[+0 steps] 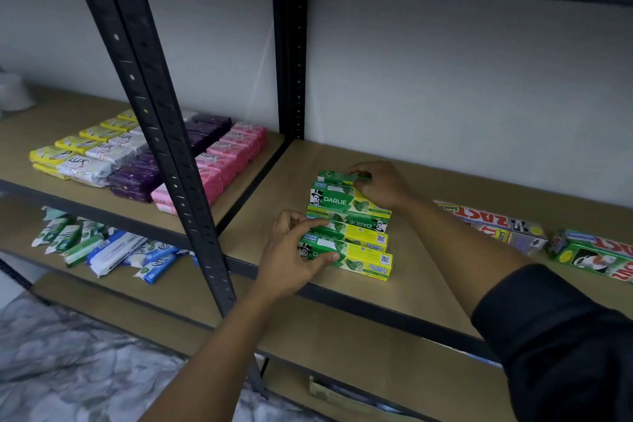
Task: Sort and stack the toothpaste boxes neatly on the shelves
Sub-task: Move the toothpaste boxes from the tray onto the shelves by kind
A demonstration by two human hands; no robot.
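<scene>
On a black metal rack (164, 134) with flat wooden boards, we see rows of glossy wrapped soap bars (226, 161) at middle left. At frame centre, slim green-and-yellow cardboard toothpaste boxes (356, 229) lie side by side, long axes running left to right. Our left hand (291, 250) grips the nearest boxes' left ends; our right hand (376, 185) pinches the rearmost box.

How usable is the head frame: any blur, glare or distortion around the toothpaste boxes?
Head view: dim, even light, no strong glare; the green-and-yellow Darlie toothpaste boxes read sharp between the left hand and right hand; wide-angle distortion slants the black perforated metal upright; the black sleeve loses detail in shadow; the grey marbled floor looks soft.
</scene>
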